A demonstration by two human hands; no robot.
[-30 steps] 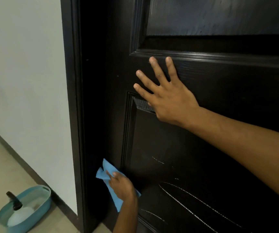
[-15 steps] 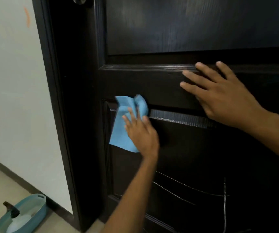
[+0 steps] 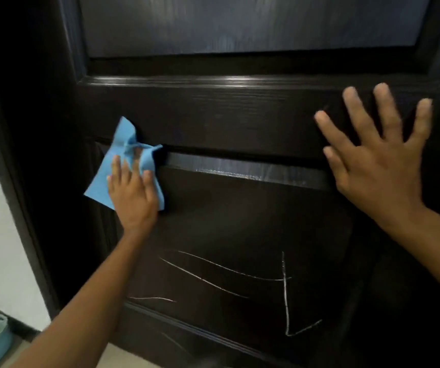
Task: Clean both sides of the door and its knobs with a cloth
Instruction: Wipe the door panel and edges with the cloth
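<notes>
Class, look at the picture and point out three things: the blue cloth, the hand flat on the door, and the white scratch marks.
blue cloth (image 3: pixel 99 185): head view, on its lower left flap.
right hand (image 3: pixel 375 171): head view, on its back.
white scratch marks (image 3: pixel 284 293): head view, on the upright line.

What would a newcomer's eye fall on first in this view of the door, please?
The bright blue cloth, pressed by the left hand against the dark door at the lower panel's upper left corner. Next, the right hand splayed flat at right, and pale scratch marks low on that panel.
</notes>
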